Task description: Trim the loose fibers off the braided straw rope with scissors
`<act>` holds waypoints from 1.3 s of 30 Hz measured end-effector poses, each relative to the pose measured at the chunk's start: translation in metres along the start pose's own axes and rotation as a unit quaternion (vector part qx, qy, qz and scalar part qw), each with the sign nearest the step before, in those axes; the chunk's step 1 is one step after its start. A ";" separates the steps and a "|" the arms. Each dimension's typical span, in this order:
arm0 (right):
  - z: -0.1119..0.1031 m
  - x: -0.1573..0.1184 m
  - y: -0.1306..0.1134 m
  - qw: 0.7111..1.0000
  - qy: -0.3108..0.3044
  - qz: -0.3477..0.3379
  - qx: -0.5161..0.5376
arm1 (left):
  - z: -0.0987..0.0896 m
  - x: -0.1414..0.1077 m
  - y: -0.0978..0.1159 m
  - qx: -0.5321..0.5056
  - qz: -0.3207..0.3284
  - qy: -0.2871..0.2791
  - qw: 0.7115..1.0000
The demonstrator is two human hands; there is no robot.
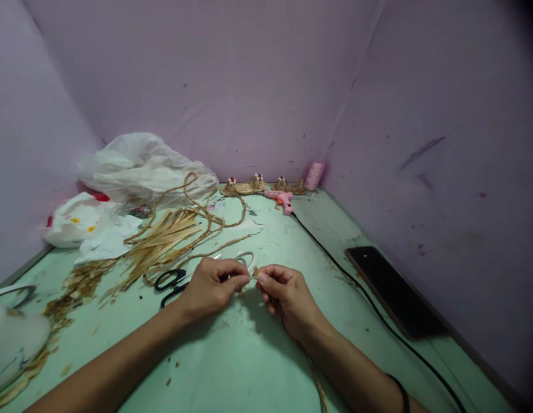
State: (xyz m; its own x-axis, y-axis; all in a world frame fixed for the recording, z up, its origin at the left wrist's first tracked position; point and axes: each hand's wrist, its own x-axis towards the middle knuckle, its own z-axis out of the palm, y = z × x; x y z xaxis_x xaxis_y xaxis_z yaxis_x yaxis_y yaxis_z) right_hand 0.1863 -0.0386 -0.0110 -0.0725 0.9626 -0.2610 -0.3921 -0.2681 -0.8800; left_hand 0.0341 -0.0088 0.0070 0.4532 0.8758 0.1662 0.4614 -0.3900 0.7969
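My left hand (pixel 218 285) is closed in a pinch over the table, its thumb and forefinger on a thin whitish ribbon (pixel 251 259) that loops up behind the fingertips. Close beside it, my right hand (pixel 287 295) is also pinched, with a small tuft of brown dried fibre (pixel 255 271) showing at its fingertips. A short pale bit of the ribbon spans the narrow gap between both hands. Below my right forearm a twisted brown cord (pixel 318 390) runs toward the near edge; its upper end is hidden. Black-handled scissors (pixel 171 279) lie partly behind my left hand.
Dried flat strips (pixel 163 244) and a tangled rope (pixel 206 218) lie left, before a plastic bag (pixel 141 163). At the back are a pink glue gun (pixel 283 199) with black cable, a pink thread spool (pixel 314 175) and small woven pieces (pixel 249 186). A phone (pixel 393 292) lies right.
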 end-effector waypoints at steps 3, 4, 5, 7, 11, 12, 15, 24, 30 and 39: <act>0.000 0.000 0.001 1.000 -0.007 -0.004 -0.014 | 0.003 0.000 -0.001 -0.036 -0.028 0.010 0.999; 0.001 -0.001 0.001 1.000 -0.007 -0.004 -0.016 | 0.004 0.000 -0.001 -0.045 -0.034 0.014 0.998; 0.001 -0.001 0.001 1.000 -0.007 -0.003 -0.015 | 0.005 0.000 -0.001 -0.053 -0.041 0.018 0.998; 0.002 -0.002 0.000 1.000 -0.003 -0.003 -0.014 | 0.006 -0.001 -0.001 -0.064 -0.051 0.026 0.996; 0.004 -0.004 -0.001 0.999 -0.001 -0.013 -0.030 | 0.008 -0.001 -0.002 -0.081 -0.054 0.046 0.994; 0.005 -0.004 -0.001 0.999 0.000 -0.018 -0.038 | 0.009 -0.001 -0.002 -0.082 -0.053 0.048 0.994; 0.006 -0.005 -0.002 0.996 0.020 -0.031 -0.084 | 0.009 -0.001 -0.002 -0.075 -0.059 0.048 0.994; -0.002 -0.008 0.000 0.921 0.000 -0.254 -0.296 | 0.007 -0.003 0.004 -0.051 -0.058 0.054 0.996; -0.001 -0.009 -0.001 0.940 0.023 -0.215 -0.263 | 0.010 -0.004 0.006 -0.013 -0.047 0.047 0.998; 0.000 -0.005 -0.005 1.000 -0.004 0.018 -0.020 | 0.002 -0.003 0.001 0.059 0.053 0.006 0.997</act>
State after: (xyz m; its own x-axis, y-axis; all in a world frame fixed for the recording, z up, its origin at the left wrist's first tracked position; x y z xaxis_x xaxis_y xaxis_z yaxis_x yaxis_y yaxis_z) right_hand 0.1886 -0.0421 -0.0049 -0.0924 0.9528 -0.2892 -0.3517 -0.3030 -0.8857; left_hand 0.0346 -0.0126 0.0061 0.4949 0.8311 0.2538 0.4978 -0.5105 0.7011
